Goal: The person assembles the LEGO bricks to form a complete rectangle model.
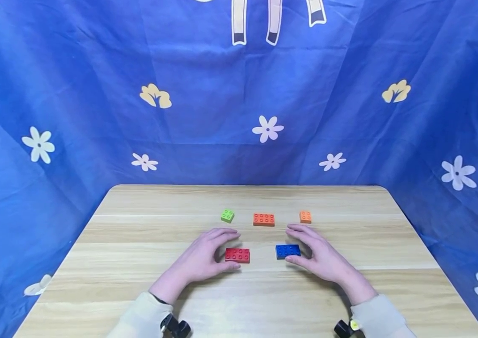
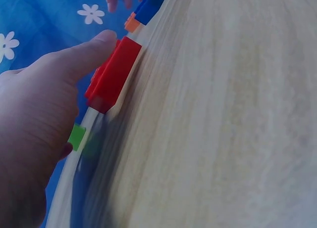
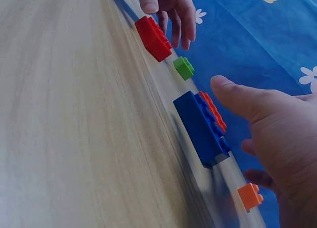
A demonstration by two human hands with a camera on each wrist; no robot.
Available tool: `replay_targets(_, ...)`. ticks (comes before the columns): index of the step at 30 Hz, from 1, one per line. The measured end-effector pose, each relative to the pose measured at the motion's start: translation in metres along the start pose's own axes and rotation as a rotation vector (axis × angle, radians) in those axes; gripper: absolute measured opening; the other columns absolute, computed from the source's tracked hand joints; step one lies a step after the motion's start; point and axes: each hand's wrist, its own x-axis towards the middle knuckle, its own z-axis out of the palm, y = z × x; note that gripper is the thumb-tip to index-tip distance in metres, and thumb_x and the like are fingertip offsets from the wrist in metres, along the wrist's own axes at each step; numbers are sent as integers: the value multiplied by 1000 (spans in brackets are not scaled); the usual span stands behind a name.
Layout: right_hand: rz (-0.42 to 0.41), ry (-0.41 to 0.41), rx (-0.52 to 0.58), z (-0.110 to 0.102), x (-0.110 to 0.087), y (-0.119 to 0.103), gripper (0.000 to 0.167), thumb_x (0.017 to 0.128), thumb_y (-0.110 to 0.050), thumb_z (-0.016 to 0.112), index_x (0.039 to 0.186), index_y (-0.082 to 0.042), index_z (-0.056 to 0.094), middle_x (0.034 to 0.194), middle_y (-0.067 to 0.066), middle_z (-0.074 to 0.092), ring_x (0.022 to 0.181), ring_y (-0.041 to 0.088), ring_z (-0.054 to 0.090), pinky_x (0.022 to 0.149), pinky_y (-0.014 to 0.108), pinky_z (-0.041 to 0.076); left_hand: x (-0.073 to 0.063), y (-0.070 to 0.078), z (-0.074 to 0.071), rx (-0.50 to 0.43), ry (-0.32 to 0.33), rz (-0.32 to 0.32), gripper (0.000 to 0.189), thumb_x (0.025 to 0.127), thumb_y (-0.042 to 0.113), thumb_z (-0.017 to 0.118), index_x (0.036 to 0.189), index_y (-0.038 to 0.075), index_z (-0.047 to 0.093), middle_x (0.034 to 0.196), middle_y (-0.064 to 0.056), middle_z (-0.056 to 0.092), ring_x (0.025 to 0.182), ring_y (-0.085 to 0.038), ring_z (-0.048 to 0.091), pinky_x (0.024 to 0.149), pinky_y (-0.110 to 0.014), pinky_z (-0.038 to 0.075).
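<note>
In the head view my left hand [image 1: 203, 256] is spread around the left end of a red toy brick [image 1: 237, 255], thumb on the near side and fingers on the far side. My right hand [image 1: 321, 253] stands likewise at the right end of a blue toy brick [image 1: 287, 251], its thumb overlapping the brick's near corner. Both bricks lie flat on the table, studs up. The left wrist view shows the left thumb [image 2: 84, 55] beside the red brick. From the right wrist, the right thumb [image 3: 237, 94] hovers above the blue brick [image 3: 200, 129]. Neither hand grips anything.
Farther back on the wooden table [image 1: 137, 234] lie a small green brick [image 1: 227, 215], a long orange-red brick [image 1: 264, 219] and a small orange brick [image 1: 305, 217]. A blue patterned cloth [image 1: 205, 103] hangs behind the table and along its sides.
</note>
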Motion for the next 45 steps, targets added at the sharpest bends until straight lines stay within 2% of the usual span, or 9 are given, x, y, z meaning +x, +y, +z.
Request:
replay_targets(10, -20, -4, 26, 7, 2, 4, 65, 95, -40, 82, 148, -9, 61, 154, 3, 54, 142, 28, 51, 115, 54, 42, 1, -1, 4, -13, 17, 11, 78, 83, 59, 85, 146, 17, 64, 149, 2, 60, 140, -21, 52, 117, -51, 39)
replay_targets(17, -12, 0, 47, 12, 3, 7, 61, 93, -38, 84, 143, -9, 65, 147, 0, 61, 136, 24, 56, 113, 51, 45, 3, 3, 7, -80, 3, 9, 71, 85, 53, 87, 141, 13, 67, 144, -1, 64, 136, -23, 56, 116, -48, 42)
replay_targets(24, 10, -5, 69, 17, 5, 9, 57, 92, -37, 85, 138, -8, 69, 140, -2, 65, 130, 21, 59, 110, 49, 48, 3, 4, 10, -126, -4, 2, 61, 86, 49, 87, 133, 12, 72, 132, 2, 70, 126, -19, 62, 111, -44, 48)
replay_targets(30, 30, -5, 68, 20, 5, 10, 54, 95, -41, 81, 136, -8, 70, 137, -4, 66, 125, 19, 61, 108, 48, 50, 3, 2, 12, -157, 2, -17, 59, 87, 49, 86, 131, 12, 73, 125, 6, 72, 118, -14, 65, 107, -43, 51)
replay_targets(37, 16, -9, 72, 21, 6, 12, 46, 97, -37, 80, 133, -10, 72, 129, -7, 68, 116, 15, 63, 100, 44, 55, 5, 1, 13, -185, 0, -17, 49, 89, 46, 86, 124, 13, 77, 116, 9, 73, 109, -9, 66, 101, -40, 54)
replay_targets(45, 4, -15, 77, 21, 6, 13, 32, 98, -37, 78, 124, -18, 75, 119, -13, 68, 106, 10, 63, 92, 39, 56, 7, 3, 13, -204, -10, -27, 42, 89, 39, 88, 121, 13, 79, 111, 9, 74, 105, -8, 66, 100, -40, 54)
